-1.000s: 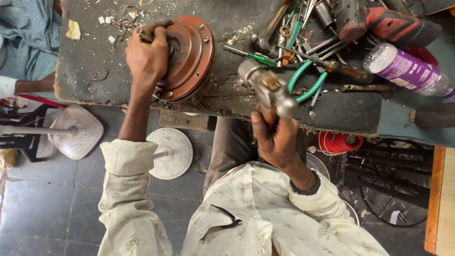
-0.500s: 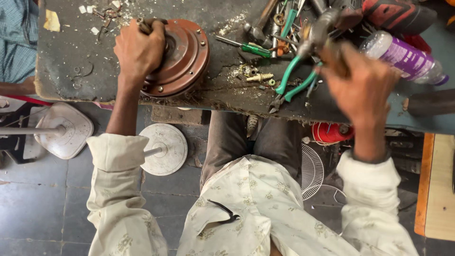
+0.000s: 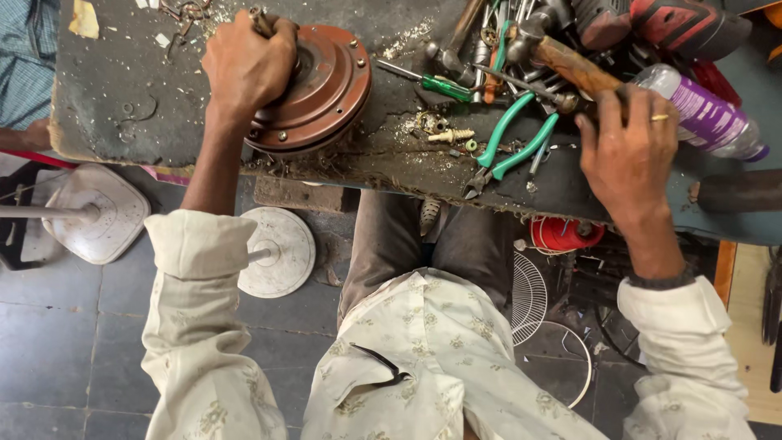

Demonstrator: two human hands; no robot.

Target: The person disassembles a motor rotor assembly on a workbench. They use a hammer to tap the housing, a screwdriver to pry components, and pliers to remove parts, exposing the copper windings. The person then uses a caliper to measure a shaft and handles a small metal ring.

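Observation:
My left hand [image 3: 244,69] is clamped over the centre of a round brown motor housing [image 3: 330,90] that lies flat on the dark, dirty workbench [image 3: 122,122]. A metal shaft end pokes out above my knuckles. My right hand [image 3: 627,147] is at the right of the bench, its fingers curled over the end of a wooden-handled hammer [image 3: 562,61]. The hammer's head rests in a pile of tools. Green-handled pliers [image 3: 513,147] lie just left of that hand.
A green screwdriver [image 3: 444,85], loose screws and metal chips lie mid-bench. A clear bottle with a purple label [image 3: 709,110] and a red power tool [image 3: 684,24] sit at the right. On the floor are white fan bases [image 3: 281,248], a wire grille [image 3: 529,297] and a red spool [image 3: 562,236]. Another person's sleeve [image 3: 24,73] shows at far left.
My right hand carried the hammer from the bench's front edge up and right into the tool pile. My left hand stayed on the motor housing.

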